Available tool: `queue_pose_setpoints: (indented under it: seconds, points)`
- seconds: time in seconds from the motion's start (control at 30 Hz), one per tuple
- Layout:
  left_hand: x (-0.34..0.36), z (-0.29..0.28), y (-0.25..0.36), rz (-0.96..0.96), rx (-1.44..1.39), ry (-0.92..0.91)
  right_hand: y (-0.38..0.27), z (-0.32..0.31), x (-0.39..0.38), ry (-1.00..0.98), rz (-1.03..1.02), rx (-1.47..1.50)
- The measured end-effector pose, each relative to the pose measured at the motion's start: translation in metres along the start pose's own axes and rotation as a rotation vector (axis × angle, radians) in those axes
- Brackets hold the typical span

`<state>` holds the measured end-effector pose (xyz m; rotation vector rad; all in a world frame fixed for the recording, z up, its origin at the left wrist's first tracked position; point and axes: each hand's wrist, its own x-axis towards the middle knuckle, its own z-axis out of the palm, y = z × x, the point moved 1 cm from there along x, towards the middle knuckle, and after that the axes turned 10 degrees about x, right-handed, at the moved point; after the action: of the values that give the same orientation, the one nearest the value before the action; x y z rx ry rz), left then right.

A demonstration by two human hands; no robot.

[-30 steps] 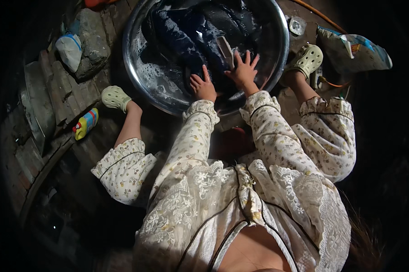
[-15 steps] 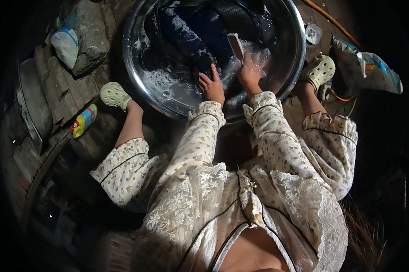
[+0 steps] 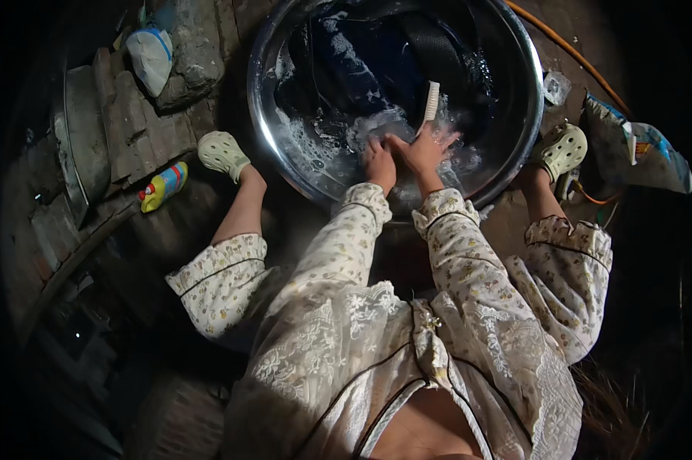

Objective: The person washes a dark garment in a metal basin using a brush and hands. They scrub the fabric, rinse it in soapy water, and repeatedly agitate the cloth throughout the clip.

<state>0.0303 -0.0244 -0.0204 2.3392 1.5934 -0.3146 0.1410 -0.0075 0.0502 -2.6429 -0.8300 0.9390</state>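
— Brick floor (image 3: 143, 134), dim. Where are the hands working?
— Near rim of the steel basin (image 3: 514, 165): left hand (image 3: 379, 162) and right hand (image 3: 421, 151) are pressing together, flat in suds.
— Holding anything?
— Cannot tell. White brush (image 3: 431, 103) is sitting just beyond the fingertips; dark garment (image 3: 377, 69) is soaking toward the far rim.

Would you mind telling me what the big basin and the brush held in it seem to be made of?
The basin looks like polished metal, probably steel: its rim and wall give bright mirror-like glints. The brush, at the right hand, seems pale plastic, smooth and matte, though it is too small to be sure.
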Motion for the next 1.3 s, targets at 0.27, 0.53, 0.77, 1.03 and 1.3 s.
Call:
queue_pose_setpoints:
  seconds: [0.27,0.53,0.77,1.03,1.3]
  points:
    - [0.11,-0.163,-0.073,0.364,-0.308,0.015,0.042,0.044,0.027,-0.268,-0.003,-0.073]
    - [0.155,-0.133,-0.048,0.357,0.033,-0.102,0.029,0.029,0.021,-0.472,0.131,-0.218]
    - [0.167,-0.094,-0.039,0.249,0.087,-0.206,0.005,0.007,-0.004,-0.061,0.063,-0.201]
    - [0.174,-0.037,-0.062,0.208,0.135,-0.268,-0.007,0.026,-0.024,-0.136,0.018,0.128]
    - [0.14,-0.139,-0.065,0.372,0.259,-0.016,0.01,0.052,-0.001,0.006,-0.189,-0.005]
